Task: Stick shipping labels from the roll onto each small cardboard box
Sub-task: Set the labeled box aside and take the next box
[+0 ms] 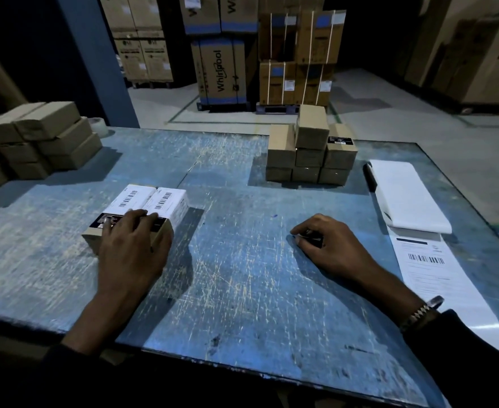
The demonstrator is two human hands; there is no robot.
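Note:
Two small cardboard boxes (154, 206) stand side by side at the table's left, each with a white barcode label on top. My left hand (133, 245) lies on their near end, fingers spread over the black stickers and thumb down the right side. My right hand (327, 245) rests on the blue table (242, 275) at centre right, fingers loosely curled over a small dark thing that I cannot identify. The label roll (404, 195) lies at the right, its strip with a printed label (427, 266) running toward me.
A stack of plain small boxes (310, 151) stands at the far centre of the table. Another pile of boxes (36, 139) sits at the far left, a tape roll (99, 125) behind it. A black marker (369, 176) lies beside the label roll. Large cartons stand on the floor beyond.

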